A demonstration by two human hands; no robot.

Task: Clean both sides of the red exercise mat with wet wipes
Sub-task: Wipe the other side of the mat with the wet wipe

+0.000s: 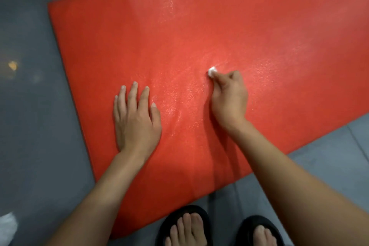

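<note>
Wiping the upper face of the flat red textured foam exercise mat (199, 32) on the grey floor (30, 126).

The right hand (229, 98) pinches a small balled white wet wipe (212, 70) against the mat; the left hand (135, 120) lies flat, fingers (132, 94) straight, steadying it. The mat's long axis runs from lower left to upper right. It looks light, soft and bendable, probably slick where damp; best lifted by a long edge for turning.

left hand (135, 120) flat on red mat (199, 32); right hand (229, 96) pinching white wipe (212, 70) against it.
</note>
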